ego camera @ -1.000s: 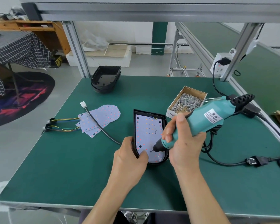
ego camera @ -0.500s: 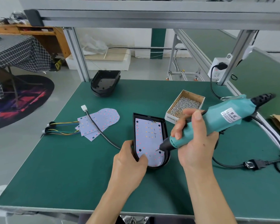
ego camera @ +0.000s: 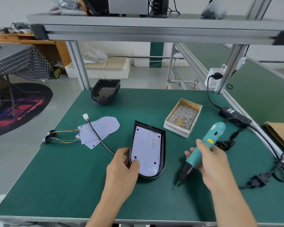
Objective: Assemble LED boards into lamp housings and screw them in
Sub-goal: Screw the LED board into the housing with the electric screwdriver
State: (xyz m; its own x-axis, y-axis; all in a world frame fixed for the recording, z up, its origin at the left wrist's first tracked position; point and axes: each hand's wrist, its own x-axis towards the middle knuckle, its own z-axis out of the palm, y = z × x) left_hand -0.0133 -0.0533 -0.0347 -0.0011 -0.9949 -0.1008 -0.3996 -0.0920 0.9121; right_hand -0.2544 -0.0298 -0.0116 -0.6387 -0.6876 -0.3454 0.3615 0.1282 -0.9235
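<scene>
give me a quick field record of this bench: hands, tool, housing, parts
left hand: grips near left edge of housing, thumb on led board
right hand: holds screwdriver, tip down, right of housing, off the board
led board: seated in housing
screw box: open, behind the screwdriver
spare boards: loose, left of housing, wires attached
empty housings: far edge of mat

green bench top (ego camera: 56, 185), lamp housing (ego camera: 163, 145), spare housings (ego camera: 105, 92), loose led boards (ego camera: 102, 130), screw box (ego camera: 179, 128), power adapter (ego camera: 233, 114)
</scene>
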